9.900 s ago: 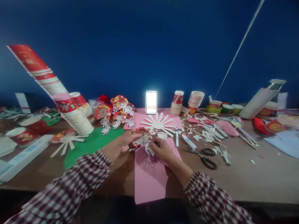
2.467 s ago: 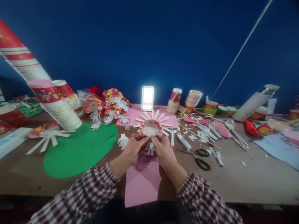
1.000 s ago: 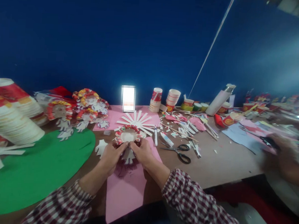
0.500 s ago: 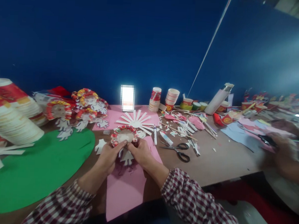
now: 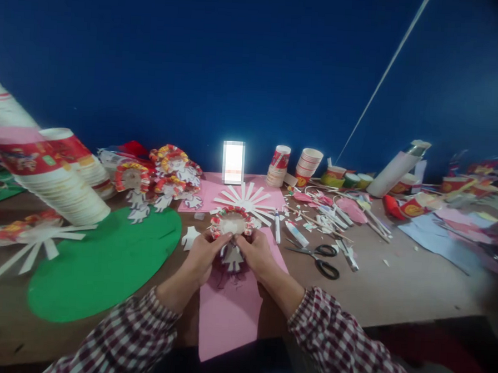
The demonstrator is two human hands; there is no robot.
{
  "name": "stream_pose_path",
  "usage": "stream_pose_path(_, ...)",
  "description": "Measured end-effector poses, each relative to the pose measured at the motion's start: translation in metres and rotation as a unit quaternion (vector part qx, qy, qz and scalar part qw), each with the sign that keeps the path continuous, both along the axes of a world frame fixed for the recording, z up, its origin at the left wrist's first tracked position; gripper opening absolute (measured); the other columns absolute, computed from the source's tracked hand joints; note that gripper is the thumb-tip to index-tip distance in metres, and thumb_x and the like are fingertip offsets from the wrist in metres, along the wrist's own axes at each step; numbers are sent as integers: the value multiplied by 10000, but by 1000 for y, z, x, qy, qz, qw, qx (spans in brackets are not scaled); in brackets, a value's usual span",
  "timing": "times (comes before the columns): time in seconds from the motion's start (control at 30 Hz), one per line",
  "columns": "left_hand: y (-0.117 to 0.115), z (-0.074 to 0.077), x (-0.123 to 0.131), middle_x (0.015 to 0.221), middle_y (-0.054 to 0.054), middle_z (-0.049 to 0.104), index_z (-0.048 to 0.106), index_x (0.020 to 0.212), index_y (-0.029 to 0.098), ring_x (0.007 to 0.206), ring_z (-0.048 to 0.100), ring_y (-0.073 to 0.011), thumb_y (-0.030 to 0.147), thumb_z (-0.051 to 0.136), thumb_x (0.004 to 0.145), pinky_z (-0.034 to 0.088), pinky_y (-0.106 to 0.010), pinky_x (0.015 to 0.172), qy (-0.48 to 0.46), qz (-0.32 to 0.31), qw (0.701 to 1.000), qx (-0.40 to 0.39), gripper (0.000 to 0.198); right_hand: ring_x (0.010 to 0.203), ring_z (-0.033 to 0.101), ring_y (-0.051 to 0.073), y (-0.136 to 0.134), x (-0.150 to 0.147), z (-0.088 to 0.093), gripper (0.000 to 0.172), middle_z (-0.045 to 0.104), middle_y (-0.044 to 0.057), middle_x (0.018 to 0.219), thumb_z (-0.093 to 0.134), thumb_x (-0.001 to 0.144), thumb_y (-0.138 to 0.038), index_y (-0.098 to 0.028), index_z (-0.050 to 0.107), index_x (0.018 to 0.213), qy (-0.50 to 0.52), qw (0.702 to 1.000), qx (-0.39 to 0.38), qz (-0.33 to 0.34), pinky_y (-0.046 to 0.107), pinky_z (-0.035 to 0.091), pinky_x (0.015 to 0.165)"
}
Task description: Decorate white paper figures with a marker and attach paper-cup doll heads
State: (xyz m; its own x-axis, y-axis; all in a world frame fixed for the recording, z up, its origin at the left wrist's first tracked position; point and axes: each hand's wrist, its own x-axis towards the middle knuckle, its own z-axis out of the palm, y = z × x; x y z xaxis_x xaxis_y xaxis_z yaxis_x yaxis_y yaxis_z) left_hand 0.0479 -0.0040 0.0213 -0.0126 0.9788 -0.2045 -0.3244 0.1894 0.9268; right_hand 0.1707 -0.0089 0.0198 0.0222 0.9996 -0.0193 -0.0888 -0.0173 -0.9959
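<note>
With fingers closed in a pinch, the left hand (image 5: 201, 255) at seven o'clock and right hand (image 5: 260, 255) at five, equally near, hold the curled paper ring (image 5: 232, 225), its white figure (image 5: 233, 258) pointing lengthwise towards six, above the pink sheet (image 5: 229, 316).

Maroon and white checked sleeves (image 5: 126, 336)

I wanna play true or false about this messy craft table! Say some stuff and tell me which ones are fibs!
1. The left hand and right hand both hold a ring-shaped craft. True.
2. The black-handled scissors lie left of the hands. False: they lie to the right.
3. Pink paper lies below the hands. True.
4. The wall is yellow. False: it's blue.
5. The oval sheet is green. True.
</note>
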Motion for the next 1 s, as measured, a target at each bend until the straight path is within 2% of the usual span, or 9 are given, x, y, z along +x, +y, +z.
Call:
stream_pose_path(0.2, -1, -2, -3, 721, -57, 724, 710, 849, 108, 671, 672, -186, 394, 863, 520, 531, -279, 655, 11, -23, 1000, 14, 462, 506, 543, 121, 0, 1, -3, 150, 603, -11, 585, 567, 708, -304, -159, 605, 712, -15, 1000, -1, -1, 219, 428, 472)
stream_pose_path(0.37, 1, -1, -4, 681, -32, 708, 699, 839, 120, 618, 641, -165, 361, 856, 533, 513, -269, 620, 29, -29, 999, 21, 420, 542, 559, 137, 2, 3, -3, 186, 613, 9, 594, 581, 716, -338, -154, 602, 701, -48, 999, 12, -6, 221, 430, 480)
stream_pose_path(0.53, -4, 12, -10, 849, -67, 731, 686, 963, 123, 761, 671, -196, 323, 861, 523, 529, -304, 745, 27, -93, 995, 20, 515, 573, 577, 144, 0, 7, 1, 230, 646, 28, 653, 549, 755, -351, -136, 623, 789, -89, 996, 10, -3, 225, 432, 501)
stream_pose_path(0.63, -13, 22, -19, 862, -76, 725, 678, 940, 123, 775, 669, -195, 317, 857, 540, 529, -306, 753, 33, -118, 993, 4, 480, 585, 580, 150, -4, 8, 3, 211, 643, 28, 656, 549, 768, -335, -137, 621, 774, -129, 991, 5, 22, 231, 422, 512)
stream_pose_path(0.73, -20, 26, -30, 807, -75, 719, 684, 866, 120, 735, 663, -182, 328, 853, 561, 524, -275, 696, 47, -134, 990, -23, 405, 542, 536, 140, -10, 12, 9, 187, 594, 3, 581, 582, 768, -320, -158, 590, 675, -178, 983, 1, 55, 229, 378, 496)
stream_pose_path(0.83, -24, 28, -44, 847, -87, 725, 700, 891, 129, 761, 675, -190, 322, 842, 597, 524, -258, 677, 56, -154, 985, -47, 379, 533, 508, 137, -17, 23, 27, 220, 561, -15, 538, 668, 742, -333, -176, 568, 624, -224, 970, 5, 90, 233, 343, 510)
stream_pose_path(0.87, -25, 29, -50, 864, -93, 727, 705, 906, 135, 782, 681, -201, 323, 838, 605, 532, -268, 692, 62, -159, 984, -55, 379, 537, 504, 139, -19, 28, 35, 230, 567, -13, 541, 698, 733, -332, -176, 568, 624, -250, 963, 11, 103, 238, 331, 522)
stream_pose_path(0.93, -30, 35, -63, 865, -98, 732, 716, 911, 154, 814, 689, -235, 322, 845, 588, 546, -302, 713, 98, -157, 981, -65, 387, 563, 511, 147, -25, 39, 52, 267, 600, 11, 594, 646, 812, -363, -177, 565, 638, -417, 895, 62, 147, 255, 310, 554)
stream_pose_path(1.0, -39, 47, -76, 847, -88, 736, 731, 879, 183, 843, 687, -268, 287, 871, 524, 550, -314, 705, 180, -128, 974, -49, 396, 606, 545, 160, -33, 48, 65, 278, 635, 35, 643, 582, 875, -348, -176, 590, 657, -506, 841, 79, 173, 260, 297, 569)
